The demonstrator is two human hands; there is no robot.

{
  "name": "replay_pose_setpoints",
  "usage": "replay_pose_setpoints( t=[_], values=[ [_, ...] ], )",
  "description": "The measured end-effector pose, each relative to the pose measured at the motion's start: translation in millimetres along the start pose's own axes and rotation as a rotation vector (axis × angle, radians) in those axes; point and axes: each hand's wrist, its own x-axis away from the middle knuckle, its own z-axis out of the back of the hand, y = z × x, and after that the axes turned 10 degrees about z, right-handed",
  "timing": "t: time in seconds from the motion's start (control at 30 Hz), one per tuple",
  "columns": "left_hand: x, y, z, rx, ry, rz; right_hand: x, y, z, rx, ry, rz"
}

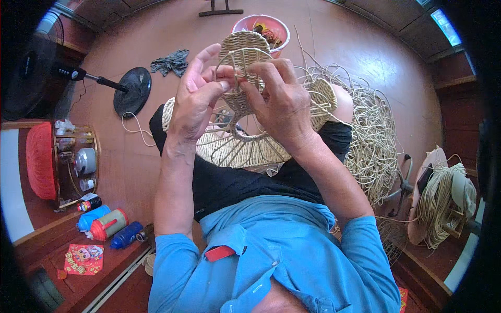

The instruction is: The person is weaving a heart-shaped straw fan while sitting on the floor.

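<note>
On my lap rests a half-woven beige cord piece (214, 148) with bare radiating wires and a round opening, and a rounded woven panel (242, 40) rises at its upper part. My left hand (201, 96) pinches the arched wire frame (229, 56) in front of that panel, its upper fingers curled loosely. My right hand (276, 99) is closed on the same frame just to the right, thumb and fingers close to the left thumb. Whether a thin strand of cord is between my fingertips is too small to tell.
A heap of loose cord (373, 141) lies at right beside a hanging coil (438, 201). A pink basin (282, 31) and grey cloth (169, 62) are ahead. A black fan base (133, 96), low rack (73, 167) and several bottles (107, 224) are at left.
</note>
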Motion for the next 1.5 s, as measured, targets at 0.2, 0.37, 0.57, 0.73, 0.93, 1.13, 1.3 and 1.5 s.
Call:
replay_pose_setpoints(
  t=[0.2, 0.37, 0.57, 0.73, 0.93, 1.13, 1.3, 1.5],
  values=[
    [-2, -3, 0, 0.039, 0.034, -0.065, -5, 0, 0, 0.031, -0.015, 0.110],
    [-1, -7, -6, 0.025, 0.061, -0.132, -7, -1, -2, -0.009, 0.016, 0.122],
    [-2, -4, -5, -0.055, 0.095, -0.138, -15, 5, -5, 0.066, -0.035, 0.173],
    [-3, 0, -16, -0.310, 0.245, -0.225, -16, 9, -10, 0.081, -0.023, 0.192],
    [-9, 12, -27, -0.522, 0.409, -0.258, -17, 11, -9, 0.066, 0.006, 0.208],
    [-13, 22, -34, -0.579, 0.413, -0.177, -10, 10, -8, 0.040, -0.029, 0.171],
    [-17, 21, -26, -0.559, 0.363, -0.185, -7, 3, -7, 0.048, -0.036, 0.159],
    [-22, 21, -3, -0.155, 0.096, -0.014, -13, 4, -6, 0.059, -0.066, 0.177]
  ],
)
